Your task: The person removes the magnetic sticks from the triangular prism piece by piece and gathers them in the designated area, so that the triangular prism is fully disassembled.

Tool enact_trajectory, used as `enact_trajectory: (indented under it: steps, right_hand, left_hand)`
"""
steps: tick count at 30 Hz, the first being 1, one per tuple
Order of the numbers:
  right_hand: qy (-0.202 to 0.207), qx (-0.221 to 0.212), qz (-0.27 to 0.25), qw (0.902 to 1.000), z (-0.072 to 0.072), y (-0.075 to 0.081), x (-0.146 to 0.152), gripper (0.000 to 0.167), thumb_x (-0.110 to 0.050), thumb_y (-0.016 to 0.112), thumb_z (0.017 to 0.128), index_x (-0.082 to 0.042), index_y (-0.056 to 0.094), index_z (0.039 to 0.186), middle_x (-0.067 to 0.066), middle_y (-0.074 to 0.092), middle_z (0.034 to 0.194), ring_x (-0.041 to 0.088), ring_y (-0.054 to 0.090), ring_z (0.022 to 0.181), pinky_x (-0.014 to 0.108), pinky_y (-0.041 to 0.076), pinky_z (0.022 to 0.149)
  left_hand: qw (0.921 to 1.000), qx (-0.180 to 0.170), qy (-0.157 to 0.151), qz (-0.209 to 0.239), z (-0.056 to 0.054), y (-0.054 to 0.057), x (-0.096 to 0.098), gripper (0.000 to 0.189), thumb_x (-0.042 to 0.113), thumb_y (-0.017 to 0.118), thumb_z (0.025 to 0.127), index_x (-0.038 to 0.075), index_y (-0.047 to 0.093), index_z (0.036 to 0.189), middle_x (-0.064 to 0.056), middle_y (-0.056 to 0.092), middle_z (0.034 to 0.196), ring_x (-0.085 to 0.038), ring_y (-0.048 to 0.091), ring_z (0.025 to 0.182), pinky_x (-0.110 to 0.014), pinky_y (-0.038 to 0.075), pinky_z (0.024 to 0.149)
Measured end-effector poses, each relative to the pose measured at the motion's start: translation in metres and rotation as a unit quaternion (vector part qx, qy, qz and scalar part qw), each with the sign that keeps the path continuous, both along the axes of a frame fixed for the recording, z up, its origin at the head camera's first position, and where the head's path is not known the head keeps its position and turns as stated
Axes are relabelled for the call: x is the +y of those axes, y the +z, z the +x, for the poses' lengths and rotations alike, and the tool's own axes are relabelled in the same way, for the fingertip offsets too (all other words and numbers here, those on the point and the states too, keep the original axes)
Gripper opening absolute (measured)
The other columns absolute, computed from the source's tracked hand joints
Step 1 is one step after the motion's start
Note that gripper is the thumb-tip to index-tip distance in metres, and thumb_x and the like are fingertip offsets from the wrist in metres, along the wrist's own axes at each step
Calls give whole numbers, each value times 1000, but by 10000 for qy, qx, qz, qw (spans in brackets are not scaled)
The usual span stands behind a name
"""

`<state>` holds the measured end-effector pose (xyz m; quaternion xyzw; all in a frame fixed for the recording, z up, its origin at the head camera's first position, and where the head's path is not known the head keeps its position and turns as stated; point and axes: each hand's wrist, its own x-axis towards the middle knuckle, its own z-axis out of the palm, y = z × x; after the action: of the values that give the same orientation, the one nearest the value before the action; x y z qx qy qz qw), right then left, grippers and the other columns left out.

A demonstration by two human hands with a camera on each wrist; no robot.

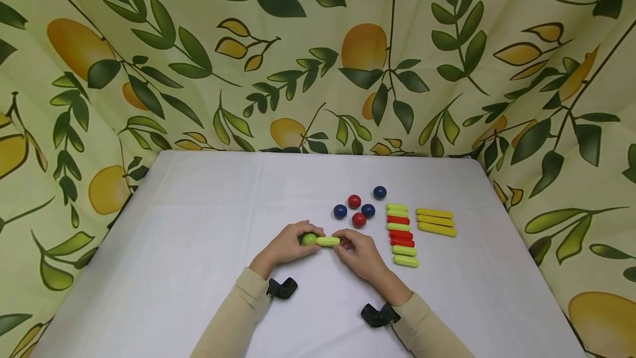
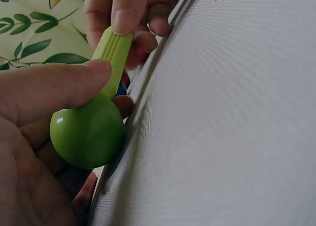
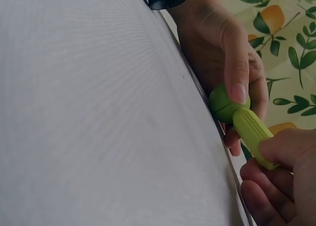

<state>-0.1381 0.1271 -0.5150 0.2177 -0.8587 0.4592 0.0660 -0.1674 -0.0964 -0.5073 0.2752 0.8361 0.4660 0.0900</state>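
Note:
My left hand [image 1: 287, 244] holds a glossy green ball [image 2: 88, 137] between its thumb and fingers. With thumb and fingers, my right hand [image 1: 364, 254] pinches the far end of a short, ribbed yellow-green rod [image 3: 252, 129]. The rod's other end meets the ball, and the left thumb tip reaches onto that join in the left wrist view. In the right wrist view a groove line runs across the ball. Both hands are close over the white tabletop, near its middle.
Blue balls [image 1: 368, 210] and red balls [image 1: 359, 220] lie beyond the right hand. To the right is a column of short yellow-green and red rods [image 1: 400, 234], then three longer yellow rods [image 1: 435, 212]. A leaf-patterned curtain [image 1: 308, 70] borders the white table [image 1: 199, 203].

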Motion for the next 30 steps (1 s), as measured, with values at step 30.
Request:
enact_trajectory:
  steps: [30]
  right_hand:
    - [-1762, -1324, 15, 9754, 46, 47, 89, 24, -8, 75, 80, -3, 69, 102, 10, 70, 93, 4, 63, 77, 13, 53, 68]
  left_hand:
    - [9989, -346, 322, 24, -3, -4, -5, 26, 25, 73, 83, 21, 69, 108, 1, 67, 118, -29, 45, 132, -43, 29, 114]
